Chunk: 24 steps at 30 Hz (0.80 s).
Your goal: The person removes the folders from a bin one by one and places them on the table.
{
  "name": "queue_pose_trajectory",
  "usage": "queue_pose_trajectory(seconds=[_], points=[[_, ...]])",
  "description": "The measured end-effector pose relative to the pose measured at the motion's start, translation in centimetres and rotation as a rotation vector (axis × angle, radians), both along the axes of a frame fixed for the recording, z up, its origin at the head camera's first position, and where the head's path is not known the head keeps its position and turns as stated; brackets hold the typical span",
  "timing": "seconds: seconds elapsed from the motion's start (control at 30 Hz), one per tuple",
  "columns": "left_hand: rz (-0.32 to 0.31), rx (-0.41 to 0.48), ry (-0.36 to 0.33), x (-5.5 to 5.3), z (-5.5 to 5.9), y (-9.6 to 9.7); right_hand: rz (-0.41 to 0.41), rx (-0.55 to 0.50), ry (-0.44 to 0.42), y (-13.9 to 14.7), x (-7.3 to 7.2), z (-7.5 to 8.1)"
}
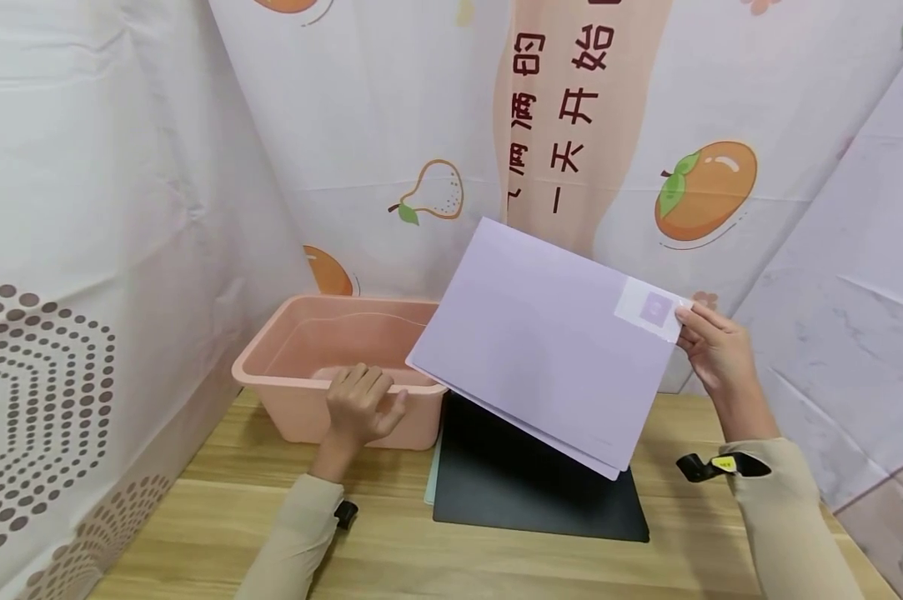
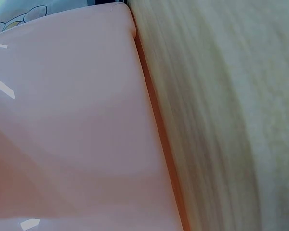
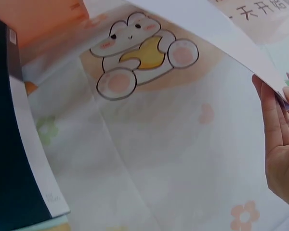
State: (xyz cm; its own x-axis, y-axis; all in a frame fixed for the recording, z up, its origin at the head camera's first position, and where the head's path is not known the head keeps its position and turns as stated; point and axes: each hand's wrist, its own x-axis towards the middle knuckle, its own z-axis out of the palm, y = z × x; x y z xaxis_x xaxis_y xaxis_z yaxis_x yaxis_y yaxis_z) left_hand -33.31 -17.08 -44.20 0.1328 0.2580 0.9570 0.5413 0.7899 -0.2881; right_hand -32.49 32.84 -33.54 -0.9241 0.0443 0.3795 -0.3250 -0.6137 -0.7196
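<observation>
My right hand (image 1: 717,343) pinches a pale purple file folder (image 1: 541,342) by its upper right corner, next to a clear label patch. The folder hangs tilted, its lower left corner overlapping the right end of a pink plastic bin (image 1: 271,383). In the right wrist view, the thumb and fingers (image 3: 272,115) of that hand grip the folder's edge. My left hand (image 1: 361,408) holds the bin's front rim with its fingers curled over it. The left wrist view shows the bin's smooth outer wall (image 2: 77,120) close up, the left hand out of sight.
Under the purple folder a black folder (image 1: 541,508) lies on the wooden table (image 1: 391,542), with a light green edge (image 1: 432,475) peeking out at its left. Printed fabric (image 1: 346,108) hangs behind and along both sides.
</observation>
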Motion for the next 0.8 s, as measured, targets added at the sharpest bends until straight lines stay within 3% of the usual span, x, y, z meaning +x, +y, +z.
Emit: queue_pose_trajectory(seconds=[0.3, 0.8], points=[[0.001, 0.003, -0.005, 0.1, -0.1, 0.0, -0.061, -0.048, 0.057, 1.8, 0.4, -1.0], [0.001, 0.008, -0.007, 0.0, 0.0, 0.1, -0.028, -0.070, 0.095, 5.1, 2.1, -0.8]])
